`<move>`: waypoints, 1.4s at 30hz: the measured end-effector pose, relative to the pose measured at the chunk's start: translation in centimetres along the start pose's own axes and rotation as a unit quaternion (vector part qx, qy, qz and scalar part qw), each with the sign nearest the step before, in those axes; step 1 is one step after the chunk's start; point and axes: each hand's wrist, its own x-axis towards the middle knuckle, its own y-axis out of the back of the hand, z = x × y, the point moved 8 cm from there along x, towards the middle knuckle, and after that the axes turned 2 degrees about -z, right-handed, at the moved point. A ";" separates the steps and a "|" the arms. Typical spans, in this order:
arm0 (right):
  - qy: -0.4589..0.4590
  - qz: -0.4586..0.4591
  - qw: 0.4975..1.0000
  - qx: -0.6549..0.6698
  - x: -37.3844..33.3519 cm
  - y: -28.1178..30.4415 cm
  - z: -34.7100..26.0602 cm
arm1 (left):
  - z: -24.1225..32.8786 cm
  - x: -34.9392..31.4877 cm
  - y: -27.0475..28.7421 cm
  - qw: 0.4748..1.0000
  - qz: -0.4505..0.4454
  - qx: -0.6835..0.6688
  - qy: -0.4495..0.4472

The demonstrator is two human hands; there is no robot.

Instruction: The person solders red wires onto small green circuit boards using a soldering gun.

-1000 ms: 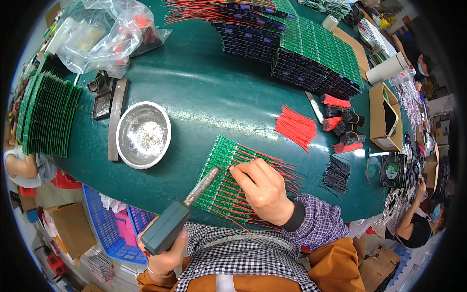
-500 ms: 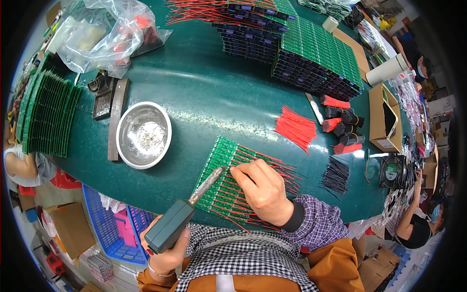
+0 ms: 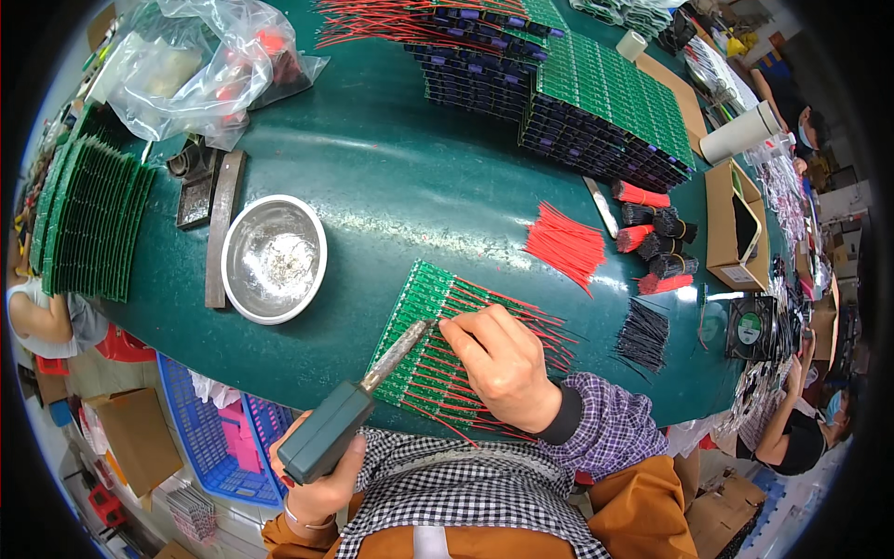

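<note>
A soldering iron with a dark green body is gripped in my left hand. Its metal tip rests at the green circuit board panel, right beside the fingertips of my right hand. Those right fingers are pinched together at the board; a wire end seems to be between them, though the fingers mostly hide it. Rows of red wires stick out from the panel toward the right, with some dark wires among them beyond my hand. The panel lies flat on the green table.
Left of the panel stands a white-rimmed metal bowl beside a metal bar. Loose red wires and black wires lie to the right, near bundled wires and an open carton. Stacked circuit boards rise at the back.
Both my hands and the iron hold nearly the same place at the panel. The metal bowl sits very slightly further left.
</note>
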 end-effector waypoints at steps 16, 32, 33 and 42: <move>-0.003 0.005 1.000 0.003 0.1 0.0 0.0 | -0.7 -1.4 0.6 0.997 0.063 -0.026 -0.030; -0.003 0.001 1.000 0.006 0.0 0.0 0.0 | -0.4 -0.8 0.1 0.999 0.027 -0.026 -0.019; -0.002 0.002 1.000 0.005 -0.1 0.0 0.0 | -0.3 -0.7 0.1 0.999 0.026 -0.027 -0.019; 0.000 0.001 1.000 0.001 -0.1 -0.1 -0.1 | -1.0 -0.3 -0.4 0.999 -0.002 -0.024 0.034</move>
